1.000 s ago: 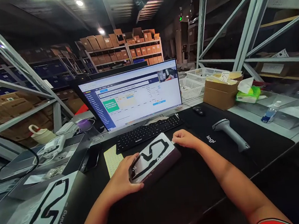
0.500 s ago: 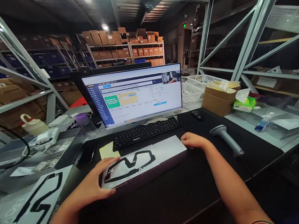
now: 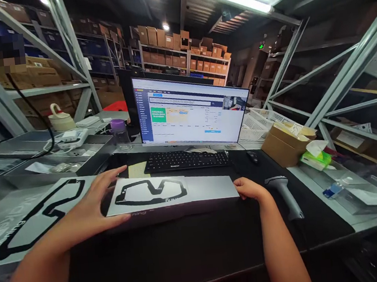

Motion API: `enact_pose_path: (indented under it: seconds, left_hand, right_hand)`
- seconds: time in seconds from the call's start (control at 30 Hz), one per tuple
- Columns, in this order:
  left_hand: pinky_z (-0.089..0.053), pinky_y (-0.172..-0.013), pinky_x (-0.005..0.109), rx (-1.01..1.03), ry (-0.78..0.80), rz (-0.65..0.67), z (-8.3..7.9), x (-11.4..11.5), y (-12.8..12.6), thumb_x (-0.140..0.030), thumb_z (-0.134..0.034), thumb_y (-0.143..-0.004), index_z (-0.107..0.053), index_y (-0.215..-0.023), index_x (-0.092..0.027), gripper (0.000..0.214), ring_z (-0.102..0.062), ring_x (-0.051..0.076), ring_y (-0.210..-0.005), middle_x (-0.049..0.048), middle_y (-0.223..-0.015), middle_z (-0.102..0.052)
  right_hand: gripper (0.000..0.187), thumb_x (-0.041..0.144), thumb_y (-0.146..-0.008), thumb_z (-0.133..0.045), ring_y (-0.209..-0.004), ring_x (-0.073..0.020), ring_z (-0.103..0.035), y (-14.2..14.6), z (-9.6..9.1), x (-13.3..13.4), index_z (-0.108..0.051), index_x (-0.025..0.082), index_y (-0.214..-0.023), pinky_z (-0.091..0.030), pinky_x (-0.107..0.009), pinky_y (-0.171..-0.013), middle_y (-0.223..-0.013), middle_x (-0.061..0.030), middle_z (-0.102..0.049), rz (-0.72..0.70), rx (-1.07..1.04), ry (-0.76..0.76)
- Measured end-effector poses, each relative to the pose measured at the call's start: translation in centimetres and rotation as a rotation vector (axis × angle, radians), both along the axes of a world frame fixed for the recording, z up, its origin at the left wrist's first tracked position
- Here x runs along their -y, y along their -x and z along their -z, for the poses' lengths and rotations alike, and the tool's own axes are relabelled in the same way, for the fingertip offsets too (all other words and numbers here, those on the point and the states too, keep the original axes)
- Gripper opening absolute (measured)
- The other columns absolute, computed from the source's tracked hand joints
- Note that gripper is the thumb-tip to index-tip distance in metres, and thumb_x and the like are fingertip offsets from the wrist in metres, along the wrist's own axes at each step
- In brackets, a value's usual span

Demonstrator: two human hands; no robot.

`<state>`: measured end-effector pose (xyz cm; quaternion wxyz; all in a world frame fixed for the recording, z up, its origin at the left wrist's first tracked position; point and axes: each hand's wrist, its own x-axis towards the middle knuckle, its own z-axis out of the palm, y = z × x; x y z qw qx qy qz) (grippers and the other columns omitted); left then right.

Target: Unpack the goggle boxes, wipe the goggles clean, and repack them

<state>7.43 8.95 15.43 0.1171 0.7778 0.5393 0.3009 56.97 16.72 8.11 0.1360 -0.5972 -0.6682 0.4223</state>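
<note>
From my end of the feed, the nearest thing is the black desk mat [image 3: 187, 253], which covers the table in front of me. On it, lying flat and lengthwise across my view, sits the flat grey box [image 3: 200, 188] with a black looped outline printed on its lid.

My left hand [image 3: 90, 205] spans the box's left end, with the fingers stretched along the far edge and the thumb on the near edge, so it is clamped across that end. My right hand [image 3: 249, 188] is curled around the right end, fingertips pressed to it.

A second, larger grey printed box [image 3: 31, 220] lies just left of my left hand. A grey handheld barcode scanner [image 3: 283, 194] lies on the mat just right of my right hand.

Beyond the box is a pale yellow notepad [image 3: 137, 169] and, beside it, a black keyboard [image 3: 185, 160], with a small black mouse [image 3: 251, 156] to its right.

Behind those stands a wide lit monitor [image 3: 192, 113]. A clear bottle with a purple cap [image 3: 118, 135] is to its left. To its right are an open brown cardboard carton [image 3: 282, 149] and a green tissue pack [image 3: 313, 157].

Farthest back are metal shelves stacked with brown cartons [image 3: 178, 48].
</note>
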Motion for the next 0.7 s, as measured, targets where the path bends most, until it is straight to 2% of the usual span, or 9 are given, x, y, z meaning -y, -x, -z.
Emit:
enact_pose_path:
  seconds: [0.13,0.23,0.3,0.37,0.47,0.5,0.57,0.63,0.7]
  left_hand:
    - [-0.041,-0.110,0.059,-0.087,-0.187,-0.140,-3.0,3.4,2.9,-0.064,-0.067,-0.066,-0.036,-0.147,-0.028,0.094,-0.051,0.036,-0.129,0.0026,-0.148,-0.044]
    - [-0.038,-0.114,0.057,-0.158,-0.297,-0.188,-4.6,4.8,3.0,-0.067,-0.066,-0.063,-0.037,-0.146,-0.031,0.095,-0.050,0.037,-0.129,0.0014,-0.146,-0.045]
    - [-0.037,-0.116,0.051,-0.190,-0.266,-0.117,-5.0,5.2,1.7,-0.057,-0.069,-0.070,-0.035,-0.147,-0.031,0.089,-0.047,0.035,-0.134,0.0011,-0.150,-0.042]
    - [-0.033,-0.119,0.050,-0.221,-0.208,-0.048,-5.2,5.2,-0.1,-0.049,-0.071,-0.075,-0.031,-0.150,-0.029,0.088,-0.042,0.033,-0.140,0.0033,-0.156,-0.037]
    - [-0.031,-0.121,0.049,-0.257,-0.116,-0.002,-5.5,4.9,-2.0,-0.047,-0.076,-0.073,-0.023,-0.155,-0.029,0.099,-0.037,0.033,-0.144,0.0052,-0.160,-0.033]
    - [-0.026,-0.122,0.052,-0.294,-0.068,0.006,-5.8,4.9,-2.3,-0.046,-0.077,-0.072,-0.020,-0.156,-0.030,0.104,-0.034,0.034,-0.146,0.0055,-0.161,-0.032]
    - [-0.014,-0.124,0.058,-0.391,0.043,0.011,-6.4,4.8,-2.2,-0.045,-0.079,-0.069,-0.013,-0.158,-0.029,0.112,-0.025,0.035,-0.150,0.0076,-0.164,-0.026]
    - [-0.008,-0.124,0.060,-0.468,0.147,-0.012,-7.1,4.8,-1.5,-0.042,-0.079,-0.066,-0.010,-0.159,-0.026,0.117,-0.015,0.036,-0.153,0.0112,-0.167,-0.017]
    - [-0.013,-0.124,0.056,-0.494,0.222,-0.042,-7.9,4.8,-0.6,-0.035,-0.076,-0.066,-0.008,-0.160,-0.024,0.117,-0.008,0.035,-0.154,0.0131,-0.168,-0.008]
  right_hand:
    - [0.046,0.050,-0.090,-0.065,-0.040,-0.0072,-0.042,0.1,0.5,-0.3,-0.050,0.018,-0.061,-0.034,-0.021,-0.043,-0.048,0.0085,-0.045,0.015,-0.024,-0.018]
    - [0.047,0.059,-0.078,-0.070,-0.044,-0.0117,-0.050,-0.1,0.3,-0.1,-0.052,0.019,-0.061,-0.039,-0.025,-0.046,-0.050,0.0040,-0.050,0.039,-0.057,-0.062]
    - [0.047,0.064,-0.075,-0.068,-0.058,-0.0188,-0.062,-0.6,-0.2,0.2,-0.059,0.018,-0.073,-0.049,-0.030,-0.056,-0.064,-0.0041,-0.063,0.059,-0.085,-0.121]
    - [0.058,0.069,-0.077,-0.062,-0.093,-0.0272,-0.069,-1.0,-0.8,0.5,-0.063,0.017,-0.104,-0.054,-0.037,-0.077,-0.103,-0.0160,-0.070,0.064,-0.137,-0.210]
    - [0.100,0.073,-0.072,-0.064,-0.141,-0.0321,-0.042,-0.8,-1.0,0.8,-0.030,0.022,-0.151,-0.043,-0.044,-0.107,-0.158,-0.0200,-0.033,-0.044,-0.289,-0.361]
    - [0.114,0.070,-0.068,-0.070,-0.146,-0.0335,-0.034,-0.4,-0.8,0.9,-0.018,0.022,-0.157,-0.038,-0.046,-0.112,-0.163,-0.0192,-0.023,-0.096,-0.302,-0.375]
    - [0.125,0.059,-0.063,-0.078,-0.147,-0.0367,-0.032,0.6,-0.5,1.1,-0.010,0.021,-0.160,-0.032,-0.050,-0.116,-0.164,-0.0186,-0.022,-0.163,-0.238,-0.333]
    - [0.120,0.048,-0.062,-0.080,-0.143,-0.0374,-0.038,1.5,-0.2,1.2,-0.015,0.021,-0.160,-0.030,-0.049,-0.117,-0.160,-0.0168,-0.032,-0.155,-0.134,-0.271]
    - [0.114,0.045,-0.062,-0.079,-0.140,-0.0375,-0.041,1.9,-0.2,1.2,-0.023,0.020,-0.159,-0.031,-0.047,-0.118,-0.157,-0.0158,-0.039,-0.131,-0.110,-0.268]
